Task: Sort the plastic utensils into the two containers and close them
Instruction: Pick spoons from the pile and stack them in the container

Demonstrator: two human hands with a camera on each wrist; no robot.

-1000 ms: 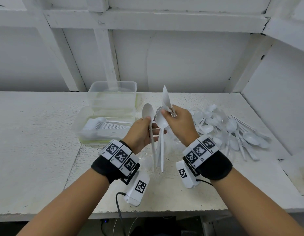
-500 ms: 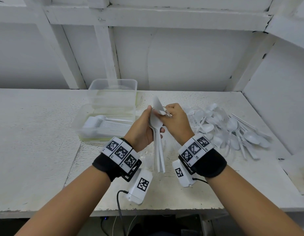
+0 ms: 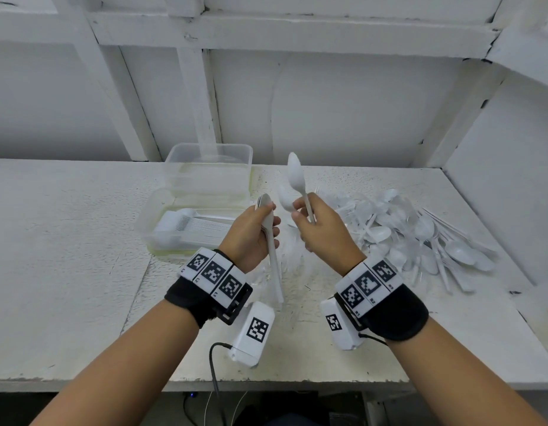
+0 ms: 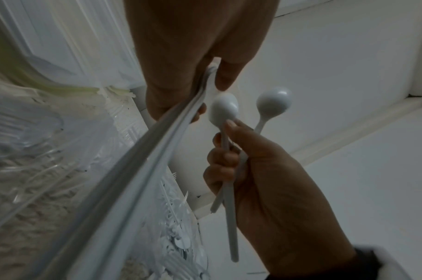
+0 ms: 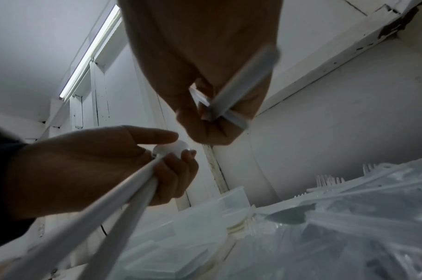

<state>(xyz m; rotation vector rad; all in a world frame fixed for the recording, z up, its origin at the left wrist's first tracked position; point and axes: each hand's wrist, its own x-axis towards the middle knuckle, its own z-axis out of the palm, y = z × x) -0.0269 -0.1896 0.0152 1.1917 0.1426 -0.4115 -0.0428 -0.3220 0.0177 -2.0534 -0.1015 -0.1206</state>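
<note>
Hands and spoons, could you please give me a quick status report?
Left hand grips a stack of spoons. Right hand holds two spoons, bowls up. Loose pile unsorted on table; containers open. Nothing in the way.

Both hands (image 4: 277, 189) grip white spoons (image 4: 223, 111).

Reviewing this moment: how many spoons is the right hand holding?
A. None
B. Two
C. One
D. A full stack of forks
B. The left wrist view shows the right hand with its grip around two spoons, both bowls sticking up past the fingers and the handles crossing below; the left hand holds its own stacked bundle of spoons.
</note>
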